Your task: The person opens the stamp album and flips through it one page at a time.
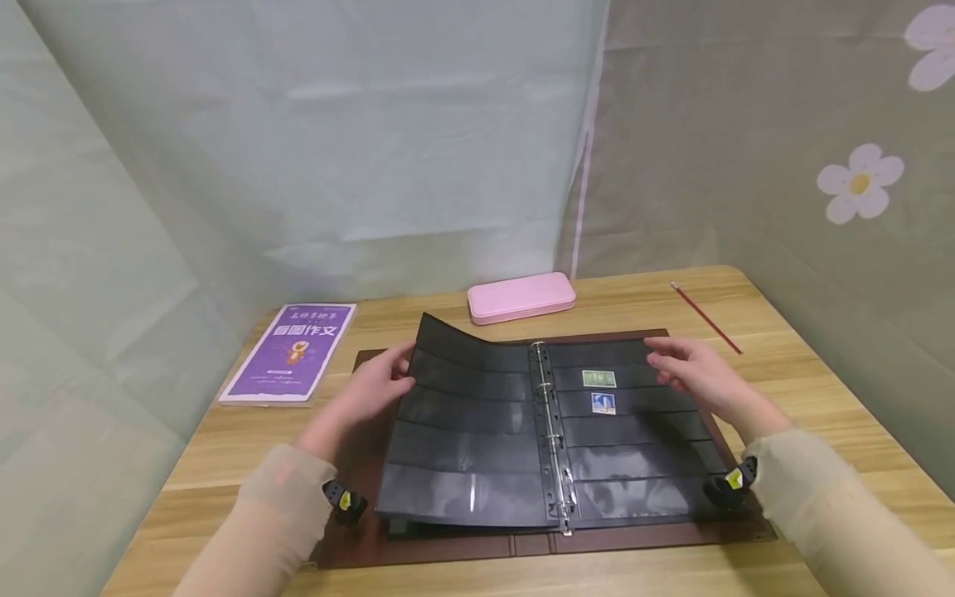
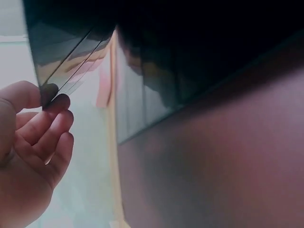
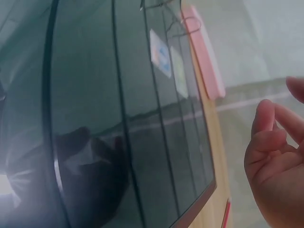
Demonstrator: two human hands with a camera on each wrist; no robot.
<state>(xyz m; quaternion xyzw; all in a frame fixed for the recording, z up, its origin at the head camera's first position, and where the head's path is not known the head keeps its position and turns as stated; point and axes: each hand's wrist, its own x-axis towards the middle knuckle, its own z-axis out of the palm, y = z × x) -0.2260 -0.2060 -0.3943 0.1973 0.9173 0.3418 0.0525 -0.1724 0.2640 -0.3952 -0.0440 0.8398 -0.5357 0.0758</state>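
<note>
On the table (image 1: 806, 390), my album (image 1: 548, 419) lies open, L hand (image 1: 373, 385) pinching a lifted pg (image 1: 466, 414) at its outer edge; R hand (image 1: 694, 373) hovers slack, fingers loosely bent, by the R pg's (image 1: 634, 456) top outer corner. I've bare wood btwn album & pencil (image 1: 706, 318), pink case (image 1: 521, 297) close behind. Purple book (image 1: 289, 354) reads 看图作文 (its small print's too tiny for me).

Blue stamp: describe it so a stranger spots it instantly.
On the wooden table lies an open brown binder. Its right black page, past the metal rings, holds the blue stamp. Sitting just below a wider green stamp, this one is squarer and blue.
</note>
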